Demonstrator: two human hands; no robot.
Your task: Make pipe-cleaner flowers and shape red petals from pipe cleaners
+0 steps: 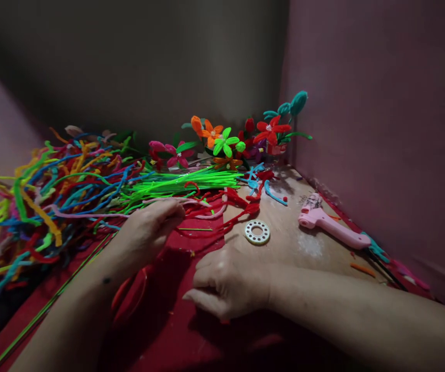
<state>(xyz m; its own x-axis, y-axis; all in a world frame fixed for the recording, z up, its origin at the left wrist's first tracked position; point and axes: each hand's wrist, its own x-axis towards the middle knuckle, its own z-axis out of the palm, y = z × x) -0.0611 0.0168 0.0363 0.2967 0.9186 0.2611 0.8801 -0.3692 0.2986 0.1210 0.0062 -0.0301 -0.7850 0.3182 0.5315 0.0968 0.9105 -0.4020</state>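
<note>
My left hand (155,225) is closed, its fingertips pressed together beside a pink pipe cleaner (91,216) and several red pipe cleaners (230,222). What it pinches, if anything, is hidden. Lower and to the right, my right hand (226,284) is held over the red cloth (179,294) with its fingers curled in and the thumb below them. Whatever lies inside that grip does not show. Just beyond the right hand a white ring-shaped disc with holes (257,232) rests on the board. Near my left wrist a red loop (141,284) is partly covered.
Loose coloured pipe cleaners (79,175) are heaped at left, beside a green bundle (191,181). Finished pipe-cleaner flowers (226,142) stand at the back. A pink glue gun (333,225) lies on the wooden board (288,253) at right, near the wall (381,129).
</note>
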